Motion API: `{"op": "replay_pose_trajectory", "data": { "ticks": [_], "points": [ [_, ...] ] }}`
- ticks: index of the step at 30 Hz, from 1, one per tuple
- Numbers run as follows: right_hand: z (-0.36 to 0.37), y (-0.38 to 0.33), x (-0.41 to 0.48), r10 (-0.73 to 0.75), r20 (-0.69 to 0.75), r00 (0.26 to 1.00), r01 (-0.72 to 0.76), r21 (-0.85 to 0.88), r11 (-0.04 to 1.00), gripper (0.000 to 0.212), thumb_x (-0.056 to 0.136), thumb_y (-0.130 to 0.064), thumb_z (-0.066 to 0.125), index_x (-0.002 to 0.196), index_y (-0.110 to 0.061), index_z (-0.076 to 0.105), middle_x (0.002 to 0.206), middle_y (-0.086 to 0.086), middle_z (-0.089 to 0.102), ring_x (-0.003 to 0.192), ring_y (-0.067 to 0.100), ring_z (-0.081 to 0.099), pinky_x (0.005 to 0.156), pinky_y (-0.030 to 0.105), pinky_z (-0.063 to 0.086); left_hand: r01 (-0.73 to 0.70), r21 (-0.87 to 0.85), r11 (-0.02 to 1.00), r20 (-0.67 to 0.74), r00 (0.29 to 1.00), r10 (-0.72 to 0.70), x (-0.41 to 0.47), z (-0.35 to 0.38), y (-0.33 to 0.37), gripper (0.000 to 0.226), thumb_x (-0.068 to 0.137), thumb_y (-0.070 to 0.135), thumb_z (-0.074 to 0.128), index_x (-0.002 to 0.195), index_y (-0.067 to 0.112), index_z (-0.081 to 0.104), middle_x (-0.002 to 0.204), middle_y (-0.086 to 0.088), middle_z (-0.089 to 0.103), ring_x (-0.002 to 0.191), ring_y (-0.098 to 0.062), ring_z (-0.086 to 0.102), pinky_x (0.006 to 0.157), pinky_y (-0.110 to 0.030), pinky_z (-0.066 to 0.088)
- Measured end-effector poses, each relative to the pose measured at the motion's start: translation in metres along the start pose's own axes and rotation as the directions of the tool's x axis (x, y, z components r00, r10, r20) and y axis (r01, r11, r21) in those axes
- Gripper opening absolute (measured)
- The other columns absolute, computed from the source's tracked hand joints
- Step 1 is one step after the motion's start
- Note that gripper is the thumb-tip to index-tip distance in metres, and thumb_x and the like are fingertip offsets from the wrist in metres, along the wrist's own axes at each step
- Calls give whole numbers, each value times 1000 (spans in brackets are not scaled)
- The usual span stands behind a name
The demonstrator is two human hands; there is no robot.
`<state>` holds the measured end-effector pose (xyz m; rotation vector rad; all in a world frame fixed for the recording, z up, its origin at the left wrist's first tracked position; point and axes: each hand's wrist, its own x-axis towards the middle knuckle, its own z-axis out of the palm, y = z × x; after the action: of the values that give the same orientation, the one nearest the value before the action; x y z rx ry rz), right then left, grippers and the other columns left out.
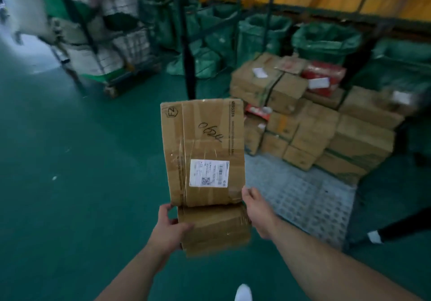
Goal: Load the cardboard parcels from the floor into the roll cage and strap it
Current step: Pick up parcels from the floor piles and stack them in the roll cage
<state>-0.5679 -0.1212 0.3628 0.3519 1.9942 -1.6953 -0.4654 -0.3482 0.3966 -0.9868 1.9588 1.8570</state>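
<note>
From the head view, the person holds one cardboard parcel [203, 137] in the air above the green floor [70, 161], just beside the grey base of the roll cage [303, 198]. The parcel is a long brown box, creased, wrapped with clear tape, and it carries one white label [208, 172] and some handwritten black marks. The left hand [170, 228] grips its near lower left corner with the thumb on the near face. The right hand [258, 209] grips its right edge, and the fingers are hidden behind the box. Inside the roll cage lies a stack of brown boxes [314, 133], more than ten, but blur prevents an exact count. Two red packs [323, 77] are among them. A second cage [100, 44] at the far left holds white sacks. Several green sacks [261, 37] stand behind.
</note>
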Motion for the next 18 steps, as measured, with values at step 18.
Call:
{"op": "replay_pose_trajectory", "data": {
  "ticks": [18],
  "points": [
    [-134, -64, 193, 235, -247, 940, -188, 200, 962, 34, 107, -55, 29, 123, -34, 51, 126, -5, 56, 124, 20, 51, 112, 53, 44, 5, 302, 953, 226, 971, -77, 215, 159, 171, 67, 85, 11, 75, 130, 39, 35, 103, -12, 72, 89, -31, 74, 72, -51, 64]
  ]
}}
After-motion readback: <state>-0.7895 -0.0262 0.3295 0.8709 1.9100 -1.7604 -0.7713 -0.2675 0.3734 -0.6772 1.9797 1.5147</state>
